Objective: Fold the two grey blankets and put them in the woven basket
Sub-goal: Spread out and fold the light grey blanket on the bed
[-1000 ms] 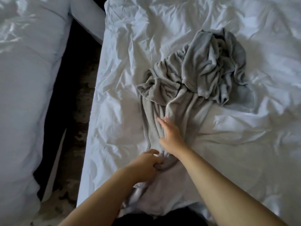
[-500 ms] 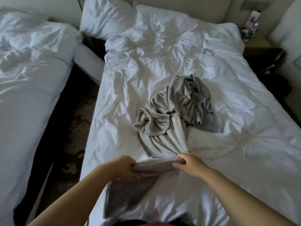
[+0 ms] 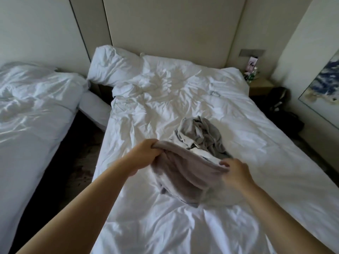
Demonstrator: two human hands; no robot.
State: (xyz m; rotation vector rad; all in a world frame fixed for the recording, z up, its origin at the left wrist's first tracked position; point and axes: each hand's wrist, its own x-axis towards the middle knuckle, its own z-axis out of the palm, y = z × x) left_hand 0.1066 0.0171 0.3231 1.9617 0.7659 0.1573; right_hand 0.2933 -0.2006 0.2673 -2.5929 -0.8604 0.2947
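Plainly early: the left hand (image 3: 145, 153) clenches one end of a soft grey fleece blanket (image 3: 183, 175), which sags in limp folds; the blurred right hand (image 3: 236, 171) seems to pinch the other. Behind, a crumpled heap of grey fleece (image 3: 200, 136) lies on the wrinkled white bed (image 3: 256, 143). Nothing is folded; no woven basket shows.

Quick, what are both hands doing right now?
Left hand: grips the grey blanket.
Right hand: blurred, seems to pinch the same blanket's edge.
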